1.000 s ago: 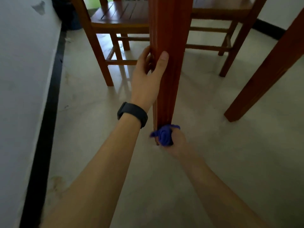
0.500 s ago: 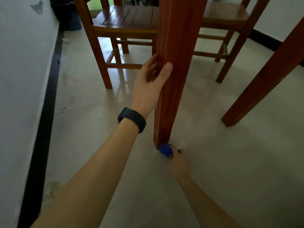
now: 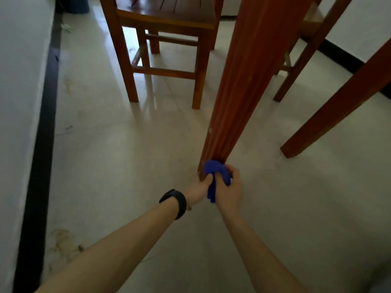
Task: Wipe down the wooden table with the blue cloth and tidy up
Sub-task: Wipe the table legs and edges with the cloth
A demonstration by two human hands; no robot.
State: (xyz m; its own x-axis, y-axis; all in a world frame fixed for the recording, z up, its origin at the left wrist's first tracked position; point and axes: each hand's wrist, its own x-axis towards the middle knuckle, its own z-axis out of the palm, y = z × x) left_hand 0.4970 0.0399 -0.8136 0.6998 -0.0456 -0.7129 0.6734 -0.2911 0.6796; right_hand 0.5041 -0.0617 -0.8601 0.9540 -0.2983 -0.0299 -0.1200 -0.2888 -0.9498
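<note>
A reddish wooden table leg (image 3: 243, 87) rises from the tiled floor in the middle of the head view. At its foot the bunched blue cloth (image 3: 215, 172) presses against the wood. My right hand (image 3: 229, 190) grips the cloth from the right. My left hand (image 3: 200, 188), with a black band on the wrist, sits at the base of the leg and pinches the cloth's left side with thumb and fingers. Part of the cloth hangs down between both hands.
A second table leg (image 3: 338, 106) slants at the right. One wooden chair (image 3: 165, 45) stands behind the leg and another chair (image 3: 300, 60) at the back right. A white wall (image 3: 19, 102) with a black skirting strip (image 3: 40, 144) runs along the left.
My left hand has let go of the leg higher up and dropped to its foot, where it now takes hold of the cloth beside my right hand. The view has moved closer.
</note>
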